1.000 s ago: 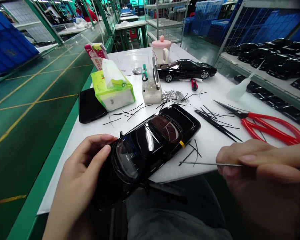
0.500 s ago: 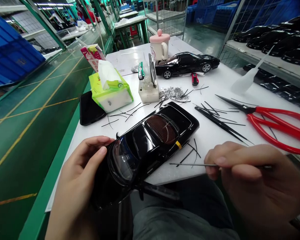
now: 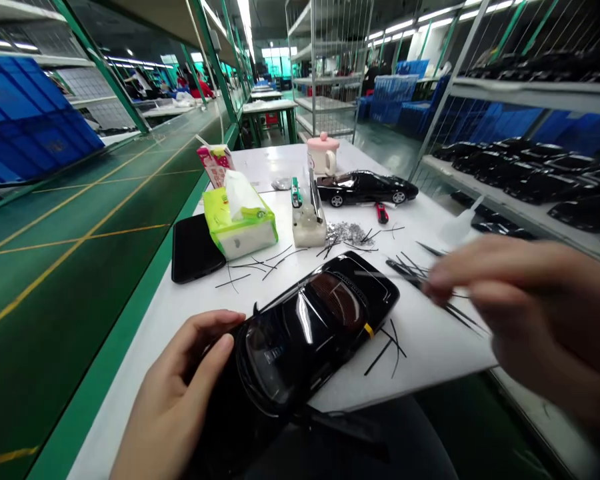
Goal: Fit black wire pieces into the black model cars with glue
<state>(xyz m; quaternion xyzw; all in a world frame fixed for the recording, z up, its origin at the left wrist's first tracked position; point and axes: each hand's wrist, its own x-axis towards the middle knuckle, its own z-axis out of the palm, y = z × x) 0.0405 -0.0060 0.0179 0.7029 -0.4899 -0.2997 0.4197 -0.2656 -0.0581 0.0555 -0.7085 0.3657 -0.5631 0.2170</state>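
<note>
A glossy black model car point(image 3: 325, 313) rests at the table's near edge, its rear pointing away from me and one door hanging out over my lap. My left hand point(image 3: 180, 387) is closed around its front end, thumb by the windshield. A small yellow strip point(image 3: 369, 331) sticks to the car's rear side. In the air to the right, my right hand point(image 3: 510, 293) pinches a thin metal rod point(image 3: 380, 274), blurred by motion, which points left past the car's tail. Black tweezers point(image 3: 405, 272) and cut black strips point(image 3: 390, 347) lie on the table; the hand covers most of the pliers.
Behind the car stand a tissue pack point(image 3: 245, 233), a phone point(image 3: 195, 250), a tool holder point(image 3: 309, 227) and a lidded mug point(image 3: 323, 157). A second black model car point(image 3: 365, 188) sits farther back. A conveyor point(image 3: 105, 220) runs along the left; a rack point(image 3: 510, 173) holds car bodies at right.
My right hand has risen with the metal rod, now over the tweezers and pliers. The view has tilted up. My left hand keeps its hold on the model car.
</note>
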